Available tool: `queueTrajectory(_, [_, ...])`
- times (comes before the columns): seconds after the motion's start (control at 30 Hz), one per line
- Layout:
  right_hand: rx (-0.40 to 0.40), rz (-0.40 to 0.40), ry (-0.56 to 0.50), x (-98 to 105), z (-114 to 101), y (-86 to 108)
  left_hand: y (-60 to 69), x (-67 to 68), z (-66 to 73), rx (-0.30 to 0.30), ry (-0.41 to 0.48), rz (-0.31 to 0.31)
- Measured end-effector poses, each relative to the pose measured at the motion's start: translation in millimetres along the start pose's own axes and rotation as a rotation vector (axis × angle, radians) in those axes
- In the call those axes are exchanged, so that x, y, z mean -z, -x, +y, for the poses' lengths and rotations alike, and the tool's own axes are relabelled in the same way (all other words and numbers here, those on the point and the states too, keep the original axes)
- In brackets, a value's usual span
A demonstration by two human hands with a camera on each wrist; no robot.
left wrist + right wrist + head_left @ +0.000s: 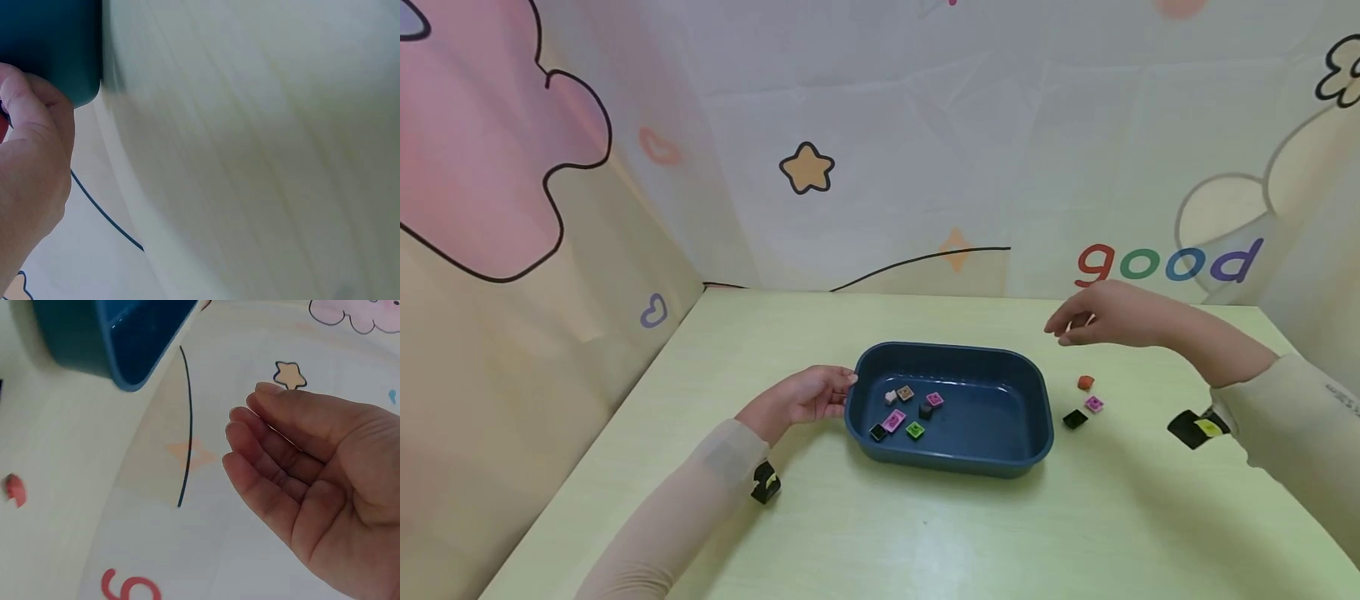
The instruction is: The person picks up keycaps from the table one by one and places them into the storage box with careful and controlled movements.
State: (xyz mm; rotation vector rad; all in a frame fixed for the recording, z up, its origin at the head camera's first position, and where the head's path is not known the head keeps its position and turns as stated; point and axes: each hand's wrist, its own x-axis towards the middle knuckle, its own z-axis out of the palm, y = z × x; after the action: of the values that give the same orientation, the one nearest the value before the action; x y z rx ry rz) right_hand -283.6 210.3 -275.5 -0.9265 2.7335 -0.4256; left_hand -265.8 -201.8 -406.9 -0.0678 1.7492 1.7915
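Observation:
A dark blue rectangular plastic bin (992, 450) stands on the table, with several small building bricks in its left half, among them a pink brick (893, 420), a green brick (915, 430) and a white brick (891, 397). At the bin's left end my left hand (812, 394) grips the rim between thumb and fingers; the left wrist view shows that hand (34, 137) against the bin's wall. Raised beyond the bin's right side, my right hand (1108, 315) has loosely bent fingers. Its palm (325, 481) shows bare in the right wrist view.
Right of the bin lie an orange brick (1086, 382), a pink brick (1094, 404) and a black brick (1075, 419). The pale table (880, 542) meets a printed cloth backdrop (887, 183) at the back and on the left.

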Motion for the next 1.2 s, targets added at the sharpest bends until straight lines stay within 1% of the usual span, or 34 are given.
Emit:
queueTrajectory(0.23, [-0.069, 0.003, -0.024, -13.5, 27.9, 19.9, -1.2, 0.3, 1.0, -0.001, -0.003, -0.004])
queueTrajectory(0.47, [-0.112, -0.016, -0.068, -27.6, 49.9, 31.4, -1.5, 0.7, -0.7, 0.001, 0.002, 0.016])
queueTrajectory(0.6, [-0.109, -0.014, -0.091, -37.5, 58.5, 36.1, -0.3, 1.8, -1.5, -0.008, 0.001, 0.001])
queueTrajectory(0.77, [-0.107, -0.018, -0.125, -48.5, 65.1, 39.6, 2.2, -0.3, 0.4, -0.009, 0.005, -0.003])
queueTrajectory(0.93, [-0.112, -0.007, -0.138, -58.8, 69.2, 39.4, 3.4, -1.6, 1.7, -0.009, 0.015, -0.015])
queueTrajectory(1.2, [-0.077, -0.004, -0.156, -76.0, 76.7, 37.2, 1.1, -0.6, -1.2, -0.021, 0.012, -0.021])
